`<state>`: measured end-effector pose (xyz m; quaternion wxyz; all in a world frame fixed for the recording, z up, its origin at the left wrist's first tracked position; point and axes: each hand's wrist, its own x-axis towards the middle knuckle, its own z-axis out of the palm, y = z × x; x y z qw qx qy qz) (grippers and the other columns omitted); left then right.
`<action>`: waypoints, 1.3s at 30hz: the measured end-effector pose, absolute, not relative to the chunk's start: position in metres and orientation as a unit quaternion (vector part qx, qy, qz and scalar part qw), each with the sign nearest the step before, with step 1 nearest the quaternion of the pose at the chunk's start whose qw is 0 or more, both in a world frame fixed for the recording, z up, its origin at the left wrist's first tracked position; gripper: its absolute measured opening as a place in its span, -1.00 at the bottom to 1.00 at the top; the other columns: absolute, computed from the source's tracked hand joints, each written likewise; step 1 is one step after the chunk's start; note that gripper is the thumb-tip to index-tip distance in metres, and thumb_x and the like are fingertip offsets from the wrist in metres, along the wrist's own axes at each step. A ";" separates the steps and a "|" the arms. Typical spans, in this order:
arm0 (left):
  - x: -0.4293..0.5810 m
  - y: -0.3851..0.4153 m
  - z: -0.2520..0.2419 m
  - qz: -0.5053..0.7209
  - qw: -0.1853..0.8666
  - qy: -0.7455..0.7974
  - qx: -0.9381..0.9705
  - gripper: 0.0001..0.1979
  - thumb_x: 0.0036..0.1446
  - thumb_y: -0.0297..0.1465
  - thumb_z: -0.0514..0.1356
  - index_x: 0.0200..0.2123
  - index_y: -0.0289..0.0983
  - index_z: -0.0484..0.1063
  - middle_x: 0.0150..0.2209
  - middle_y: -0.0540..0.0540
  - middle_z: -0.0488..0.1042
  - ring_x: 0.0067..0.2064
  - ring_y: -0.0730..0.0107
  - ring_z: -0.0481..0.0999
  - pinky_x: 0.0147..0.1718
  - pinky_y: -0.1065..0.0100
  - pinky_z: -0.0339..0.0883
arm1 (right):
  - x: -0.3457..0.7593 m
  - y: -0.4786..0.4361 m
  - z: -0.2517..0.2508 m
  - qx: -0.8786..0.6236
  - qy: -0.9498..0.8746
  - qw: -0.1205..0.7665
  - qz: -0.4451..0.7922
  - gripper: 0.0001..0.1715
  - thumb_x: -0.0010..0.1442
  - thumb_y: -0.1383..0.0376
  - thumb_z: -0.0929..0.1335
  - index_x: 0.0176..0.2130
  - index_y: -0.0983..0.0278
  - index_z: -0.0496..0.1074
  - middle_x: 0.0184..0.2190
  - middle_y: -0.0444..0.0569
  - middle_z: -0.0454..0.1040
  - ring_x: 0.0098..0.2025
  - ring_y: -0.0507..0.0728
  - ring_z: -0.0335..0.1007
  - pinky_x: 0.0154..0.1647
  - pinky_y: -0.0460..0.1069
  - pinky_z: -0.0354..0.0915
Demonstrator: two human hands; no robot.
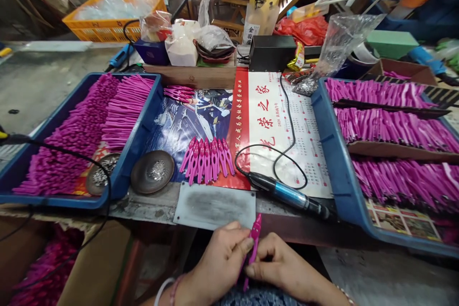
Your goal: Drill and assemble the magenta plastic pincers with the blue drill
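Observation:
My left hand [229, 253] pinches a pink plier-like piece [255, 232] near its head, which points up. My right hand [274, 260] has its fingers closed on the lower part of the same piece, just above my lap. Beyond my hands lies a grey metal plate [215, 204] on the table edge. A row of several assembled pink pieces [207, 160] rests behind that plate. To their left stands a brown dish [152, 172] with small silver parts. A blue and black electric screwdriver [287, 193] lies on the right, its cable looped.
On the left, a blue tray [134, 129] holds many pink parts and a second dish [93, 174]. Another blue tray [335, 167] with rows of pink parts stands on the right. A wooden block [193, 76], black box [270, 52] and orange crate [107, 31] sit farther back.

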<state>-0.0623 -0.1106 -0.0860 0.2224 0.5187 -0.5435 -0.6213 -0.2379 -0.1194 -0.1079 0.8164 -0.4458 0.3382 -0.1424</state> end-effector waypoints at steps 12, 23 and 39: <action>-0.053 -0.131 -0.105 -0.885 0.307 -0.137 0.321 -0.48 -0.17 -0.20 0.48 -0.19 -0.43 0.54 -0.52 -0.01 0.36 -0.57 0.64 0.28 -0.56 0.55 0.17 | -0.235 -0.132 -0.102 -0.390 0.350 0.841 -0.133 -0.40 0.06 -0.11 0.46 -0.51 0.40 0.43 -0.62 -0.08 0.35 -0.61 -0.05 0.20 -0.56 -0.16 0.17; -0.036 -0.146 -0.084 -0.818 0.373 -0.115 0.422 -0.60 -0.34 -0.33 0.55 -0.39 -0.40 0.60 -0.41 -0.11 0.53 -0.38 0.51 0.49 -0.30 0.53 0.32 | -0.275 -0.158 -0.080 -0.761 0.478 0.336 -0.283 -0.74 0.40 0.16 0.24 -0.14 0.22 0.45 -0.24 -0.12 0.47 -0.21 0.03 0.44 -0.19 -0.15 0.32; 0.022 -0.219 -0.101 -0.341 0.379 -0.527 0.680 -0.79 0.16 -0.29 0.17 -0.30 -0.34 0.48 -0.49 0.01 0.37 -0.45 0.46 0.32 -0.44 0.45 0.19 | -0.295 -0.200 -0.127 -0.896 0.403 -0.080 -0.168 -0.45 0.46 0.08 0.00 0.10 0.39 0.24 -0.35 0.03 0.42 -0.42 0.12 0.46 -0.43 -0.03 0.45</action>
